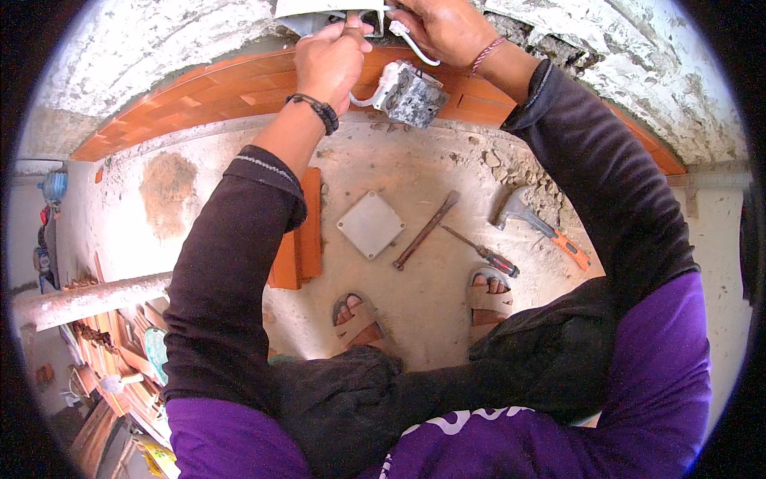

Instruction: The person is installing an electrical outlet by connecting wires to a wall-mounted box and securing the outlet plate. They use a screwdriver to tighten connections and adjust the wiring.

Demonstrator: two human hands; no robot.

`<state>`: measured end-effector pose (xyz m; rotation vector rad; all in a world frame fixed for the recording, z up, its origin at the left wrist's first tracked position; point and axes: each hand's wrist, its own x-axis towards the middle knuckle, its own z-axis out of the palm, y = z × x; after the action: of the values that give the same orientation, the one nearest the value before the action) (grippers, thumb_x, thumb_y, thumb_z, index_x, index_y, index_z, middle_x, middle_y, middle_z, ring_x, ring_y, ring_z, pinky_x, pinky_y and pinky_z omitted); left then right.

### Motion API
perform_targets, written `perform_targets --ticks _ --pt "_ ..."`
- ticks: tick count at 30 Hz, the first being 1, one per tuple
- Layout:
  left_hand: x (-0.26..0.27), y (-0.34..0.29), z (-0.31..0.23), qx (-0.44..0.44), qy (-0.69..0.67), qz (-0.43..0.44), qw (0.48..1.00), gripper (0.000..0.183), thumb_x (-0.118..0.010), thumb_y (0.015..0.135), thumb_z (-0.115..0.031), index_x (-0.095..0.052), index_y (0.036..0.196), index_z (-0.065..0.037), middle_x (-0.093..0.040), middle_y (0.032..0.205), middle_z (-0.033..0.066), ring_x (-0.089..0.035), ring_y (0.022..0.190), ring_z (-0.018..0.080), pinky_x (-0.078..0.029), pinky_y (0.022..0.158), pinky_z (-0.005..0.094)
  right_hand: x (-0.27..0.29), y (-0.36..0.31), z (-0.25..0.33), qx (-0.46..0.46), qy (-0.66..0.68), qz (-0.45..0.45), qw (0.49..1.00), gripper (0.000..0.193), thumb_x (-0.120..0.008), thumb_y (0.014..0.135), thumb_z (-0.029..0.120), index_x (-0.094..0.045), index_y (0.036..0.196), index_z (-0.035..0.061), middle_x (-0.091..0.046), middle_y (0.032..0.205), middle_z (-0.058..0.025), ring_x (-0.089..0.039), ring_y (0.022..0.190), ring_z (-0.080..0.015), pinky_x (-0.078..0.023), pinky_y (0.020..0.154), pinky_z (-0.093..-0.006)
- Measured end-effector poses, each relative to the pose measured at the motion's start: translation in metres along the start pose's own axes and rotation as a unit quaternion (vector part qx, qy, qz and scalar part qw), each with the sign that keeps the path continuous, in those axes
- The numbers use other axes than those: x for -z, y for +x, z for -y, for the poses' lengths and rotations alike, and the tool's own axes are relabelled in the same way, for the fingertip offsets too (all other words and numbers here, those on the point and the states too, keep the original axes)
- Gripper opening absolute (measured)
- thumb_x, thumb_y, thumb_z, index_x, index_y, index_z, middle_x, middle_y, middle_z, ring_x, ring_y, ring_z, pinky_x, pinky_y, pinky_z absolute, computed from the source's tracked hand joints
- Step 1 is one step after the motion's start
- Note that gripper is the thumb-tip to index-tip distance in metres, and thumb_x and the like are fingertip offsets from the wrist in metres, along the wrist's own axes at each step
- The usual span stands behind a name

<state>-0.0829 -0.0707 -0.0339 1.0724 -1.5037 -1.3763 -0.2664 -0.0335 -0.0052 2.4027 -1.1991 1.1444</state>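
At the top edge, a white open-fronted box [329, 8] sits against the rough wall and is partly cut off. My left hand [331, 60] reaches up into its opening, fingers closed; what they pinch is hidden. On the box's right side, my right hand [451, 30] has its fingertips closed round a white cable [415, 46], by its look. That cable bends down below the hand and has a small white block on its end. Beneath both hands hangs a paint-stained grey box [412, 96] with another white cable on its left; neither hand touches it.
Orange bricks [215, 84] run along the wall's foot. On the floor lie a square grey cover plate [371, 225], a rusty chisel [427, 230], a screwdriver [483, 251] and a claw hammer [542, 225]. Loose orange tiles [299, 239] lie beside my left forearm; a pole [96, 300] crosses at left.
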Motion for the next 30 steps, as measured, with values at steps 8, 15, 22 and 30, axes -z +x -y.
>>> perform_targets --ticks 8,15,22,30 --pt "0.002 0.009 0.006 -0.164 0.262 -0.072 0.948 0.028 -0.059 0.094 -0.029 -0.076 0.093 -0.007 -0.063 0.061 0.0094 -0.060 0.057 0.0216 -0.047 0.059 0.0353 0.003 0.007 -0.006 0.014 0.001 0.028 1.000 0.011 -0.061 0.088 0.011 -0.055 0.087 0.0012 -0.055 0.080 -0.0184 -0.056 0.076 -0.0396 -0.047 0.069 -0.0464" --pt "0.007 0.005 -0.002 -0.297 0.380 0.011 0.876 0.033 -0.055 0.094 -0.030 -0.073 0.090 -0.003 -0.067 0.074 0.0216 -0.066 0.073 0.0397 -0.050 0.069 0.0447 0.008 0.004 -0.004 0.040 0.008 0.045 0.998 0.007 -0.060 0.087 0.007 -0.058 0.090 0.0017 -0.053 0.084 -0.0179 -0.055 0.079 -0.0380 -0.047 0.070 -0.0444" --pt "0.038 0.034 -0.008 -0.311 0.393 0.193 0.843 0.025 -0.059 0.082 -0.020 -0.071 0.089 0.002 -0.064 0.069 0.0197 -0.063 0.063 0.0301 -0.048 0.065 0.0393 0.010 0.006 -0.001 0.023 0.005 0.055 0.998 0.008 -0.059 0.088 0.009 -0.060 0.092 0.0014 -0.054 0.081 -0.0178 -0.055 0.077 -0.0375 -0.047 0.068 -0.0444" --pt "0.028 -0.012 -0.007 0.016 0.159 0.065 0.985 0.031 -0.055 0.099 -0.030 -0.073 0.111 -0.007 -0.064 0.074 0.0019 -0.052 0.063 0.0127 -0.044 0.060 0.0297 0.008 0.010 0.001 0.072 0.007 0.006 0.997 0.008 -0.060 0.087 0.006 -0.059 0.088 -0.0017 -0.056 0.079 -0.0193 -0.056 0.077 -0.0388 -0.046 0.067 -0.0461"
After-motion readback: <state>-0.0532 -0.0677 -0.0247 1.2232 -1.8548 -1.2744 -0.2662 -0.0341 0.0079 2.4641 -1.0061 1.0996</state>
